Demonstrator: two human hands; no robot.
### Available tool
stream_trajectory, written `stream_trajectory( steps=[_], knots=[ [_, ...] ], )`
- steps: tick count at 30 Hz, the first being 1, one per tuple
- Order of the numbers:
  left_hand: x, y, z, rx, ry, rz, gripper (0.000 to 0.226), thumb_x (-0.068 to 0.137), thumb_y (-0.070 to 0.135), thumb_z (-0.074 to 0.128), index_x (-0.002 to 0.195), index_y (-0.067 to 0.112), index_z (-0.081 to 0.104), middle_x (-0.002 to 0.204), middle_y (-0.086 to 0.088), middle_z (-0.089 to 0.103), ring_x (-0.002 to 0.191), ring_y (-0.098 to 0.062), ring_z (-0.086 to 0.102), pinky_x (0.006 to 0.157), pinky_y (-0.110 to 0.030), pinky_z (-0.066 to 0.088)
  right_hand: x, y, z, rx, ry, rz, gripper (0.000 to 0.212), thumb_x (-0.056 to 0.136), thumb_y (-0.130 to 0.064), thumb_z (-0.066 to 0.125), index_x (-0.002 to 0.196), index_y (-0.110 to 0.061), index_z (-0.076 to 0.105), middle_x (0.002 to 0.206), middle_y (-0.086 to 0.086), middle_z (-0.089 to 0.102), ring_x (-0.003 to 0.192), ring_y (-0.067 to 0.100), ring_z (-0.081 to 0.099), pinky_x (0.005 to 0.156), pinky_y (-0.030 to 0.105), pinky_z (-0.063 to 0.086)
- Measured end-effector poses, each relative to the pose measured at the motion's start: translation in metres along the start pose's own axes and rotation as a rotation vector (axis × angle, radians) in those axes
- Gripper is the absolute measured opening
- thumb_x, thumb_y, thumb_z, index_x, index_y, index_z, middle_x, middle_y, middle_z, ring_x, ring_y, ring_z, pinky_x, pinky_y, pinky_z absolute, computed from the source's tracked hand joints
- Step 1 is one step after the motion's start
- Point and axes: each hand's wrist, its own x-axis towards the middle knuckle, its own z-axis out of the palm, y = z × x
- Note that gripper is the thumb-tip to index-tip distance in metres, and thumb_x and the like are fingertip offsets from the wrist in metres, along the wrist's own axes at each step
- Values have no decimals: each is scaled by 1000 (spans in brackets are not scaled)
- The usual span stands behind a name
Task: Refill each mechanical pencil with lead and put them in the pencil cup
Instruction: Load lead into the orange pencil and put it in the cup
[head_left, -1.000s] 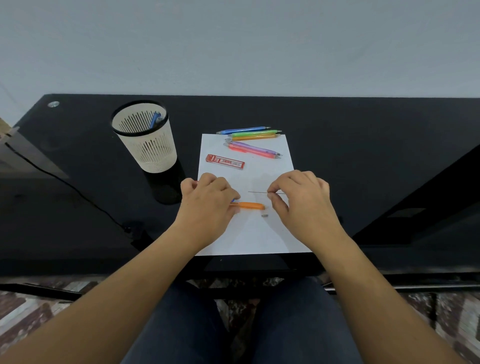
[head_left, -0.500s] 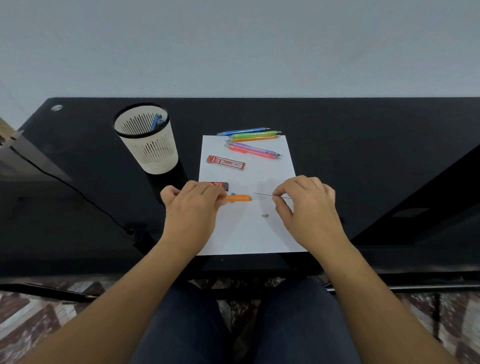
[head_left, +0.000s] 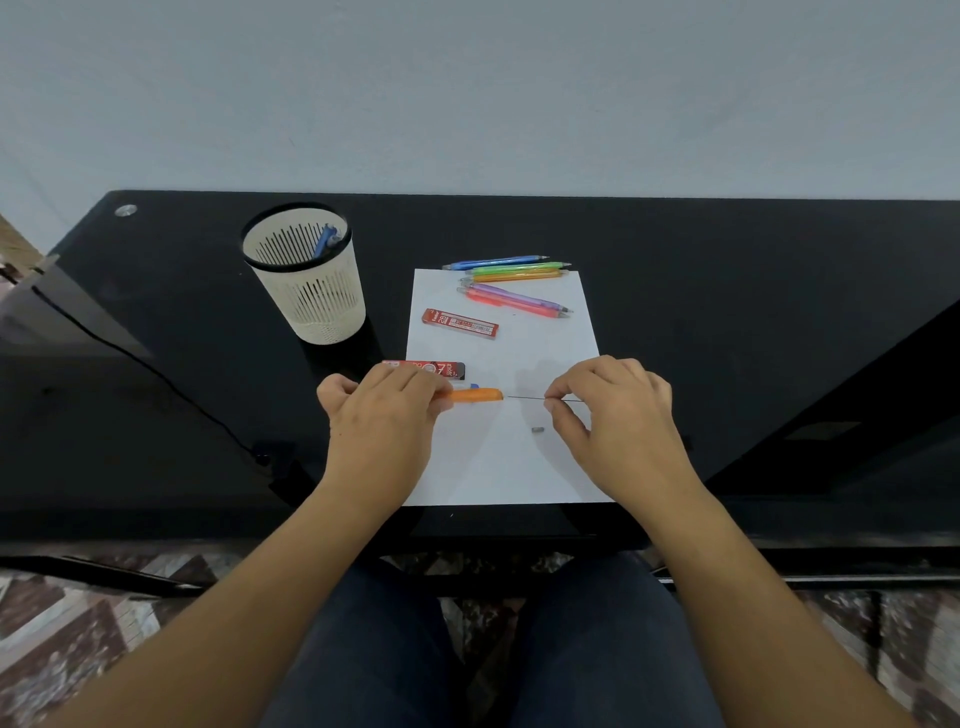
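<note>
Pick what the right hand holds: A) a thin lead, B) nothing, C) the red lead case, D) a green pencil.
A: the right hand pinches a thin lead, its tip pointing at the open end of the orange pencil that the left hand grips.

The left hand (head_left: 382, 415) has slid left, taking the orange pencil (head_left: 475, 395) up with it, so its end now lines up with the thin lead (head_left: 524, 398) pinched in the right hand (head_left: 615, 415). A red lead box (head_left: 436, 368) now shows behind the left hand.

Orange pencil (head_left: 475, 395) horizontal; thin lead (head_left: 524, 398) just beside its end; cup (head_left: 311, 306) upright.
</note>
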Motion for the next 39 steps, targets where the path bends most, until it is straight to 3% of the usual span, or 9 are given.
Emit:
stream_trajectory(
  steps=[21, 30, 37, 39],
  knots=[
    [3, 5, -4, -1, -6, -5, 9, 82, 22, 75, 90, 22, 71, 89, 5, 70, 82, -19, 64, 75, -34, 19, 4, -5, -3, 19, -42, -8, 6, 89, -27, 62, 92, -29, 66, 103, -11, 62, 102, 13, 50, 95, 34, 27],
    [1, 5, -5, -38, -49, -40, 12, 80, 21, 77, 90, 23, 70, 87, 7, 69, 79, -17, 62, 73, -28, 8, 4, -7, -1, 14, -46, -20, 5, 89, -27, 62, 90, -29, 66, 102, -12, 62, 102, 11, 50, 94, 31, 25],
    [1, 7, -5, -51, -112, -52, 16, 80, 23, 77, 94, 25, 70, 91, 7, 71, 86, -18, 64, 74, -27, 8, 5, -11, 2, -8, -14, -62, 4, 88, -28, 64, 90, -28, 68, 100, -11, 63, 99, 14, 52, 91, 30, 25],
    [2, 8, -5, -56, -134, -65, 15, 81, 25, 75, 95, 26, 70, 92, 8, 70, 88, -17, 64, 75, -27, 8, 6, -12, 2, -17, 2, -73, 13, 86, -31, 67, 98, -28, 68, 104, -9, 63, 102, 16, 53, 92, 33, 27]
  ],
)
